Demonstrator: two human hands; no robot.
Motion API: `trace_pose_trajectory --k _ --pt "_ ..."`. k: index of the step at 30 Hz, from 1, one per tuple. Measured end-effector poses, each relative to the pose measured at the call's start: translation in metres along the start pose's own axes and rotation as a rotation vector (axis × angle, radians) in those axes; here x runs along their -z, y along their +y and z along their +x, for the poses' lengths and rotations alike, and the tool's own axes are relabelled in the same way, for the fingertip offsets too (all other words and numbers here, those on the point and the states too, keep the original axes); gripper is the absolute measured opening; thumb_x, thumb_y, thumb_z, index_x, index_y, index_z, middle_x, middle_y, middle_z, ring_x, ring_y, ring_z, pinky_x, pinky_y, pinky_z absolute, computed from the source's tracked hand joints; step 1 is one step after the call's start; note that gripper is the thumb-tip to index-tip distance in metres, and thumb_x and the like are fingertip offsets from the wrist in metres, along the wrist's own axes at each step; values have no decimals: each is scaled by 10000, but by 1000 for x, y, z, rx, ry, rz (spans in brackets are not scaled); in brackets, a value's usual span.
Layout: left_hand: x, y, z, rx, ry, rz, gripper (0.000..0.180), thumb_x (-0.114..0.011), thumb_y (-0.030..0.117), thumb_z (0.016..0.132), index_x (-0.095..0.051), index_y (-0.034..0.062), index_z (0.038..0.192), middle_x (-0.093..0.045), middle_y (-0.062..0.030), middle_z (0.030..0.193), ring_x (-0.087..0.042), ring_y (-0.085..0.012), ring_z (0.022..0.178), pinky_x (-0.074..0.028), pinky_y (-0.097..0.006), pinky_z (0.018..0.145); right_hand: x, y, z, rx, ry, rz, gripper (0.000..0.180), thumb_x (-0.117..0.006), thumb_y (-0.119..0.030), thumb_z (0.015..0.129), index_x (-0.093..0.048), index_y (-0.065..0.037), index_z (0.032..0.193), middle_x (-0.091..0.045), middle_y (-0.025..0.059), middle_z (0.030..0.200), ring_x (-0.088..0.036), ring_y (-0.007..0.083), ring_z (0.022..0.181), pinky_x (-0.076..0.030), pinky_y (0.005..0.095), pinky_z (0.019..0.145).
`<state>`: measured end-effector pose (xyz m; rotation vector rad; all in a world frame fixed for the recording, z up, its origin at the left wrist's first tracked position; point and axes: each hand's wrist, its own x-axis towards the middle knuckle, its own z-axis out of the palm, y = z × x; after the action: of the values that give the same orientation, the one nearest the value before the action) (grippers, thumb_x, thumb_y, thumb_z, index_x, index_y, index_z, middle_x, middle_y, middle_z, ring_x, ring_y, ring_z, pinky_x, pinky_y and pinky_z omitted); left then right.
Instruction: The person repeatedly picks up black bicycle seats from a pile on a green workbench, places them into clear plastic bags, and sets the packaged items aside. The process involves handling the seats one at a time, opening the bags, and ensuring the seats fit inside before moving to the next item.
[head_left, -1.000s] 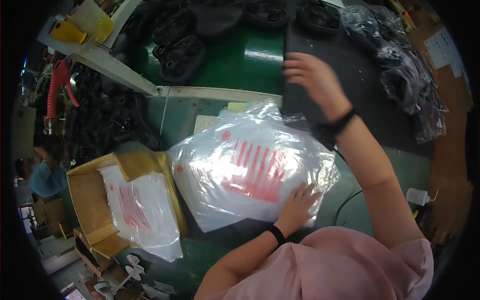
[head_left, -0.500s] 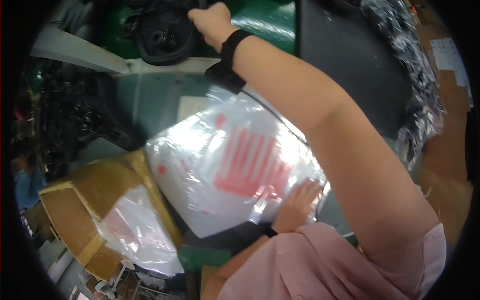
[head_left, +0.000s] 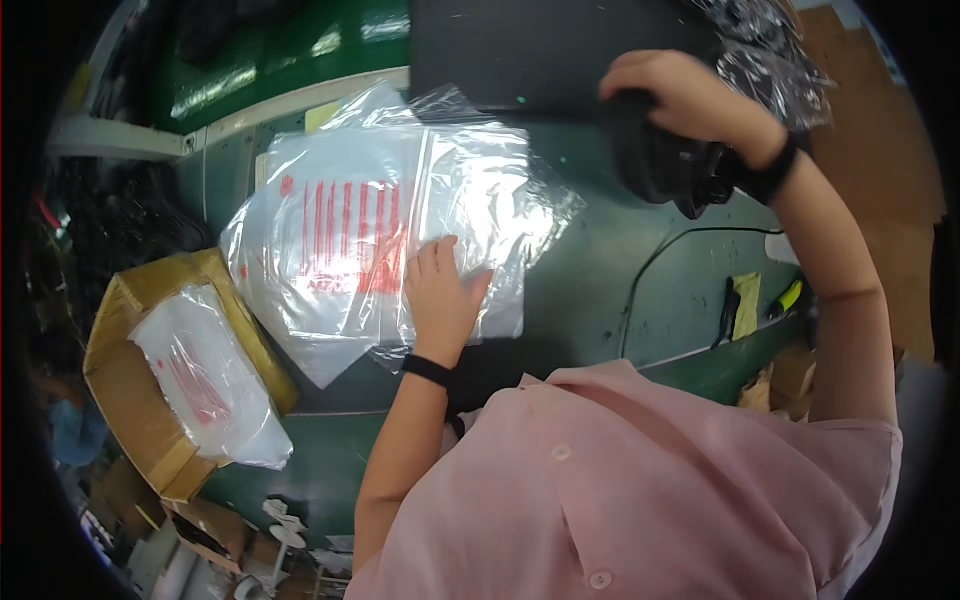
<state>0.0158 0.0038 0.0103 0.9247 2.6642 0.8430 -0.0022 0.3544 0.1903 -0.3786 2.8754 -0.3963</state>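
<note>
My left hand (head_left: pixel 440 295) lies flat, fingers spread, on the stack of clear plastic bags (head_left: pixel 385 225) with red printing, pinning it to the green worktable (head_left: pixel 600 270). My right hand (head_left: pixel 690 100) is closed around a black rounded part (head_left: pixel 655 150), gripping it from above and holding it in the air off the far right corner of the bags, clear of them.

I judge this to be the bagging step: the part is fetched but not yet inside a bag. The next move calls for bringing the part across to the bags while my left hand stops pressing and instead lifts one film layer to open a mouth; I cannot tell which edge of the top bag is the open one, since the layers are glossy and overlap.

Left of the bags a cardboard box (head_left: pixel 150 380) stands open with a filled printed bag (head_left: pixel 205 380) lying in it. Beyond the bags, on their far side, lies a dark flat mat (head_left: pixel 520 50), and further right of that a heap of bagged black parts (head_left: pixel 770 50). Right of the bags a thin black cable (head_left: pixel 650 270) curves over the table, and beyond it, near the table's edge, lie a yellow slip (head_left: pixel 745 305) and a yellow-green pen-like tool (head_left: pixel 787 298). The cable lies right of the bags, below the held part.
</note>
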Motion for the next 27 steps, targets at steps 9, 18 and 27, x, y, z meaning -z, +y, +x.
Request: trace_pose_trajectory --k 9,18,27 --pt "-26 -10 11 149 1 -73 170 -607 87 822 -603 9 973 -640 -167 881 -626 -337 829 -492 -424 704 -117 13 -92 -441 715 349 504 -541 -69 734 -588 -104 1235 -601 123 1238 -523 323 1176 -402 396 1025" --pt "-16 -4 22 352 18 -420 219 -681 183 812 -638 -28 772 -609 -67 618 -580 -128 577 -446 -275 561 -258 -22 -199 -823 607 325 855 -780 -374 705 -402 26 1360 -599 240 1188 -572 383 1095 -435 420 962" --pt "0 -7 25 473 -95 -698 155 -716 133 816 -653 19 902 -637 -29 713 -587 -98 620 -451 -230 578 -230 -39 -159 -765 363 2074 410 -738 -131 797 -574 8 1147 -638 118 1078 -663 203 884 -539 332 788"
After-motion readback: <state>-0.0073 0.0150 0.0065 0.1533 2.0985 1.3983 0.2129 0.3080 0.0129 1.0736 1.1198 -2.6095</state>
